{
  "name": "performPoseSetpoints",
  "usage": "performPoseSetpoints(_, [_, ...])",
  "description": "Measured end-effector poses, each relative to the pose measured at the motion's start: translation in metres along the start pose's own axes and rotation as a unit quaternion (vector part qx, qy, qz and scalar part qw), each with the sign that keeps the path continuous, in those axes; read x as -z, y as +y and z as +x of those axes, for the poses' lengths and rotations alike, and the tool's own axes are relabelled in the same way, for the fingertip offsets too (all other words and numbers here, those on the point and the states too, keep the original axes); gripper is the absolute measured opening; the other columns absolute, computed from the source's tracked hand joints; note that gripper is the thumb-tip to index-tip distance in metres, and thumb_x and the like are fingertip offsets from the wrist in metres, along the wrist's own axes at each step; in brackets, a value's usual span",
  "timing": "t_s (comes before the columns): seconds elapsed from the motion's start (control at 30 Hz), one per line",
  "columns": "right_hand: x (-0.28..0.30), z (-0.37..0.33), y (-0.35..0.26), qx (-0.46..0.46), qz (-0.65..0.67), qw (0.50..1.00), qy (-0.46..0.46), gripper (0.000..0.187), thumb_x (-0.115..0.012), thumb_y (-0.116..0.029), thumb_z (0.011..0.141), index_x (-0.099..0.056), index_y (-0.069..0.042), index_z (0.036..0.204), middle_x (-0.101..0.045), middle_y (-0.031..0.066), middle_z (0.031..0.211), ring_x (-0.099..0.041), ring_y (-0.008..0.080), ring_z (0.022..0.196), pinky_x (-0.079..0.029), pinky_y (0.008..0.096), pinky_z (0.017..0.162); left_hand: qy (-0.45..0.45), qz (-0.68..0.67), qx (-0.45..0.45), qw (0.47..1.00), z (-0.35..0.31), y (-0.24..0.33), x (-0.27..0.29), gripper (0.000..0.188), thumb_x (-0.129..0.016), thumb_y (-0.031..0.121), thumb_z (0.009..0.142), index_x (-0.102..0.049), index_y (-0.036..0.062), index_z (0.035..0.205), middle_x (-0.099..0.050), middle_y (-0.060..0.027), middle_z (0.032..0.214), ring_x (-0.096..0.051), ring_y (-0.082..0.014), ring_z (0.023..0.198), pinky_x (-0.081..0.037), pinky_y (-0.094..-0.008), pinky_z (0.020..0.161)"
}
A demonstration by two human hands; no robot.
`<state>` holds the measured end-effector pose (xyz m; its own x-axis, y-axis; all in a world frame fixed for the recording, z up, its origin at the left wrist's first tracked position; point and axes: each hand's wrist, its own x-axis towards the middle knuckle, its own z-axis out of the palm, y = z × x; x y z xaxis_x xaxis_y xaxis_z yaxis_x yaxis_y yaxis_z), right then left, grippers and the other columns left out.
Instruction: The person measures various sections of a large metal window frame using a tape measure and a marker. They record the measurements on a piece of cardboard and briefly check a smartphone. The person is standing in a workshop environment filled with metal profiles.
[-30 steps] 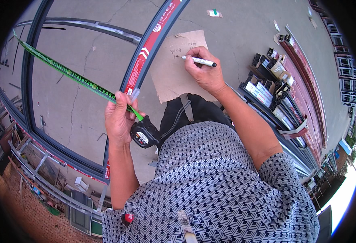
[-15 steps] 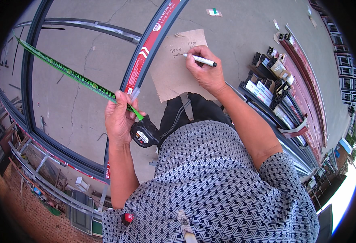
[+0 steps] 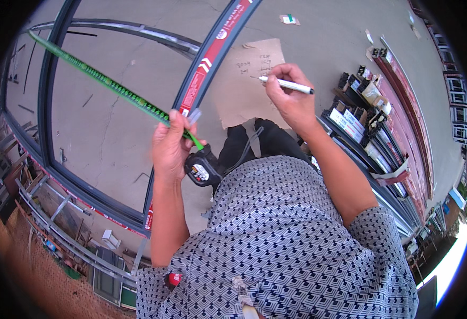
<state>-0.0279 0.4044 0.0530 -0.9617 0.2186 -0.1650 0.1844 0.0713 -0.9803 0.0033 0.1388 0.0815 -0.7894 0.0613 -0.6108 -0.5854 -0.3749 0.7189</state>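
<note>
My left hand [image 3: 172,143] pinches the green blade of a tape measure [image 3: 202,167] close to its black case, which hangs beside my wrist. The blade [image 3: 106,81] stretches to the upper left, across the dark window or door frame. A clear plastic cap [image 3: 194,116] sticks out by the same fingers. In my right hand [image 3: 293,101] is a white marker with a black end [image 3: 292,85], held like a pen. Its tip points left over a brown cardboard sheet [image 3: 241,101] beside handwritten figures; whether it touches the surface I cannot tell.
The dark metal frame [image 3: 46,106] with red-and-white protective film [image 3: 220,42] stands at my left. Bundled profiles [image 3: 350,125] and long reddish bars [image 3: 411,122] lie to the right. Metal racks [image 3: 68,239] are at the lower left. A small paper scrap [image 3: 289,20] lies on the concrete floor.
The view has shifted, so most things sit further right. Against the cardboard, the marker tip has moved slightly down and right of the handwriting. My left hand keeps its hold on the tape.
</note>
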Motion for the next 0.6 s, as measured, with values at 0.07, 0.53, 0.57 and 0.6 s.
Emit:
performPoseSetpoints(0.07, [-0.003,-0.009,-0.019,-0.064,0.070,0.995,-0.037,0.012,-0.068,-0.011,0.094,-0.062,-0.002,0.099,-0.067,0.0031,0.085,-0.059,0.0043,0.073,-0.048,0.0217,0.062,0.001,-0.001,0.006,1.000,0.000,0.001,-0.001,0.036,-0.058,0.042,0.104,-0.056,0.0105,0.087,-0.060,-0.0054,0.076,-0.052,-0.0084,0.056,-0.061,-0.0302,0.060])
performPoseSetpoints(0.53, [-0.041,-0.029,-0.058,-0.162,0.137,0.961,-0.177,0.025,-0.070,-0.030,0.099,-0.064,-0.006,0.099,-0.069,0.0031,0.076,-0.060,0.0053,0.064,-0.046,0.0199,0.055,-0.081,-0.041,0.008,0.996,-0.023,-0.002,-0.003,0.039,-0.054,0.043,0.106,-0.054,0.0097,0.086,-0.056,-0.0044,0.075,-0.047,-0.0071,0.054,-0.059,-0.0271,0.058])
performPoseSetpoints(0.57, [-0.041,-0.029,-0.061,-0.162,0.135,0.961,-0.179,0.024,-0.070,-0.028,0.099,-0.064,-0.005,0.098,-0.068,0.0031,0.076,-0.061,0.0054,0.065,-0.047,0.0203,0.055,-0.086,-0.040,0.008,0.995,-0.024,-0.001,-0.003,0.039,-0.054,0.043,0.106,-0.055,0.0097,0.086,-0.056,-0.0043,0.075,-0.047,-0.0071,0.054,-0.059,-0.0273,0.058])
performPoseSetpoints(0.6, [-0.042,-0.030,-0.063,-0.162,0.133,0.961,-0.181,0.023,-0.070,-0.027,0.098,-0.064,-0.004,0.098,-0.068,0.0032,0.076,-0.061,0.0056,0.065,-0.047,0.0208,0.055,-0.091,-0.040,0.007,0.995,-0.025,0.000,-0.003,0.039,-0.054,0.043,0.105,-0.055,0.0097,0.086,-0.055,-0.0041,0.075,-0.047,-0.0071,0.054,-0.059,-0.0275,0.058])
